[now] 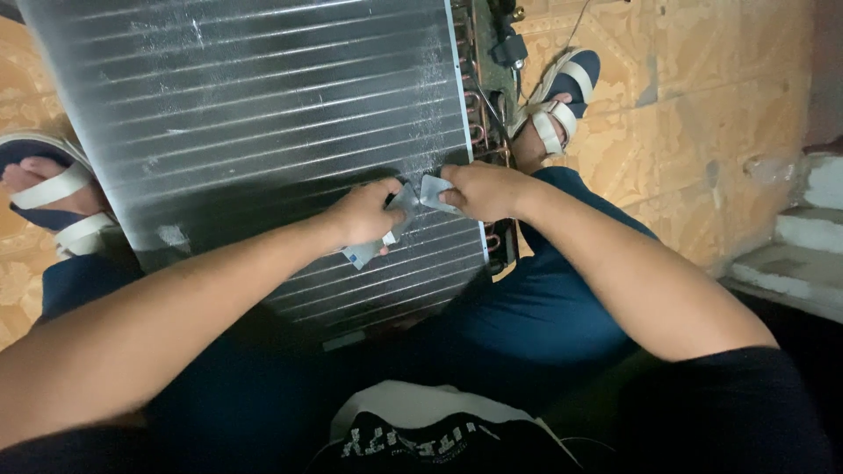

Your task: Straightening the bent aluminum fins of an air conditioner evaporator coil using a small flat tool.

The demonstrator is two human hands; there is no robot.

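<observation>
Cards, two thin grey plastic ones, meet at the lower right of a finned condenser coil (263,114) that leans between the seated person's legs. Left hand (364,213) has its grip closed on one card (376,241), which slants down across the fins. Right hand (483,189) pinches the other card (434,192), just beside the first. Copper tube bends (479,123) run along the coil's right edge. Sandalled feet rest either side, left foot (48,193) and right foot (549,114), on a patterned tile floor (702,105). Pale steps (803,237) sit at right.
</observation>
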